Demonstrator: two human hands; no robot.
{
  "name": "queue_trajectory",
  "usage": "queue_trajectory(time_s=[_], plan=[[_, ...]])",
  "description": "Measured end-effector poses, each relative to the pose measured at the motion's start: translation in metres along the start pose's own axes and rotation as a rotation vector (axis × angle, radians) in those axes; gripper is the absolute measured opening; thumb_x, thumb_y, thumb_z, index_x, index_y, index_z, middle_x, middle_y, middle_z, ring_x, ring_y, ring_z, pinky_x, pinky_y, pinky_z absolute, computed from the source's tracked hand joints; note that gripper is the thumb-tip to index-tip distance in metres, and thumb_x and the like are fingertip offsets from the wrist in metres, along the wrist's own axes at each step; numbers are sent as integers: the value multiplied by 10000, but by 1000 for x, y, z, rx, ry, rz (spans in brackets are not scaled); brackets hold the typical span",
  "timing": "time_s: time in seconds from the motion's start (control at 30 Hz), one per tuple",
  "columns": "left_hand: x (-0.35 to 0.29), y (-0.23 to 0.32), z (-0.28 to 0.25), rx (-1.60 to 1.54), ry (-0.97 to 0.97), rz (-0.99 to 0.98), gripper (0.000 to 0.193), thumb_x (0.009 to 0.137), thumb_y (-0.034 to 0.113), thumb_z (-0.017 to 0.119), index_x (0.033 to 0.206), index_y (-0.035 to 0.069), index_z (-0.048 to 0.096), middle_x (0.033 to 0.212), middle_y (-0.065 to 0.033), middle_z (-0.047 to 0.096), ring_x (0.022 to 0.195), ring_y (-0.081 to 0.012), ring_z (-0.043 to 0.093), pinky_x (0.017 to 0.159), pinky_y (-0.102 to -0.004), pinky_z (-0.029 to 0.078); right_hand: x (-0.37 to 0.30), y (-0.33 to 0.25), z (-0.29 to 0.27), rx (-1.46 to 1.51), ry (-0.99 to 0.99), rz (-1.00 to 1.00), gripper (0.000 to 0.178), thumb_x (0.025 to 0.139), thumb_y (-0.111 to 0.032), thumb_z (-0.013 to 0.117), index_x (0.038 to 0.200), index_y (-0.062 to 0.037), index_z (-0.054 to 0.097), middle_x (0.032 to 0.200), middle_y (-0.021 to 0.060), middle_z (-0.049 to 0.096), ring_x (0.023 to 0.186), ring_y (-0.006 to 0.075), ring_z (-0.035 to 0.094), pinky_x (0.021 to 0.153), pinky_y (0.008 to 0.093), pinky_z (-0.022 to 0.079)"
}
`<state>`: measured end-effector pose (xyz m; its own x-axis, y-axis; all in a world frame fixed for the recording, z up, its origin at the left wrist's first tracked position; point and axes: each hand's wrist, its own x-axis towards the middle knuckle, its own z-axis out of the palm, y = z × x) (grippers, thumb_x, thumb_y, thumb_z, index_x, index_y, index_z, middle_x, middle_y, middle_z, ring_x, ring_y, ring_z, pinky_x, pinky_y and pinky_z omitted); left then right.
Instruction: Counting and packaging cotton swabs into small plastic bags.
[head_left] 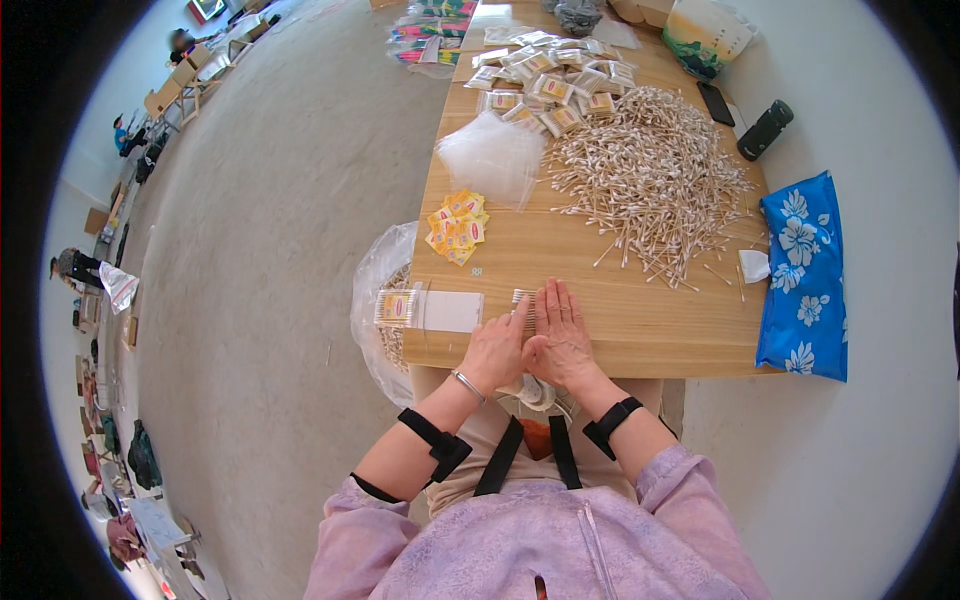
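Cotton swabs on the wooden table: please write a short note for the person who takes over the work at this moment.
Left hand: open, flat on the near table edge, fingers against a small bundle of cotton swabs.
Right hand: open, flat beside the left, touching the same bundle.
Things: big loose pile of swabs at the middle right of the wooden table; yellow labels at the left; clear empty bags behind them; one filled pack at the near left edge.
Done: many filled packs lie at the far end.
Left: the bundle is not bagged yet; the big pile remains.
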<state>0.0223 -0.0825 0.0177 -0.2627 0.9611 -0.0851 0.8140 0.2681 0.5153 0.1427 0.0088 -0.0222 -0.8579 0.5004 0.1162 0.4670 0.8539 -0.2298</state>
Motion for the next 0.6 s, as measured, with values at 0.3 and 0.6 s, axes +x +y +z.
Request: queue_trajectory(time_s=[0.3, 0.6], plan=[[1, -1, 1, 40, 23, 62, 625, 896, 353, 554, 1361, -10, 349, 963, -229, 628, 906, -377, 605, 758, -458, 474, 1, -1, -6, 10, -20, 10, 871, 756, -366, 505, 1417, 111, 199, 1505, 289, 127, 1427, 394, 74, 1164, 465, 43], [11, -6, 4, 17, -14, 53, 709, 791, 175, 639, 1383, -1, 292, 915, -178, 654, 871, -333, 637, 712, -430, 495, 0, 0, -8, 20, -10, 5, 956, 755, -470, 589, 1415, 103, 203, 1494, 292, 159, 1418, 402, 111, 1158, 472, 82]])
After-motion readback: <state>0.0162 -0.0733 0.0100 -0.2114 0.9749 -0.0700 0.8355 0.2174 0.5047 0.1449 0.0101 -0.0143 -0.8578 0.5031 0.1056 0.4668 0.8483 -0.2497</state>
